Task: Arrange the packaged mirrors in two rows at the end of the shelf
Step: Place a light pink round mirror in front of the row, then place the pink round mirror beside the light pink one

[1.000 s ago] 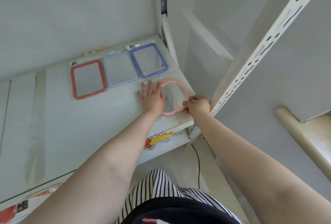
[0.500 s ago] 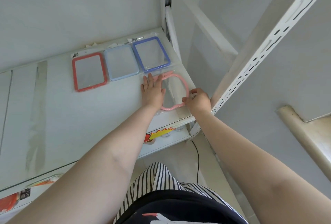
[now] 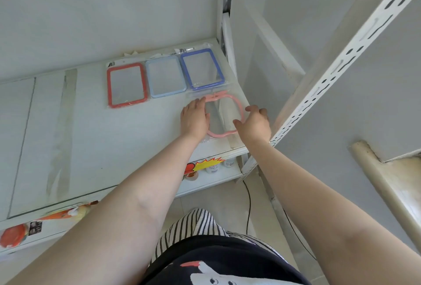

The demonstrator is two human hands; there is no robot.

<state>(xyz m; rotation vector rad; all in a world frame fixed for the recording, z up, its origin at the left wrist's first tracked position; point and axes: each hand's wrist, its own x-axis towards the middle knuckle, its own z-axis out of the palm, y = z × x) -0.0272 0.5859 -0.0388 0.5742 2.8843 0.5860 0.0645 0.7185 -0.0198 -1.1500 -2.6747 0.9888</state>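
Observation:
Three packaged rectangular mirrors lie in a back row on the white shelf: a red-framed one, a light blue one and a dark blue one at the right end. In front of the dark blue one lies a pink apple-shaped mirror in clear wrap. My left hand rests flat on its left edge with straight fingers. My right hand hovers at its right edge, fingers loosely spread, and I cannot tell whether it touches the wrap.
A perforated white upright rises just right of the shelf end. Tape strips run across the shelf's left part. A lower shelf holds small jars behind a yellow burst sticker. A black cable trails on the floor.
My right hand has let go of the pink mirror's lower right rim and opened. The pink mirror has slid back towards the dark blue one. My left hand stays flat on it.

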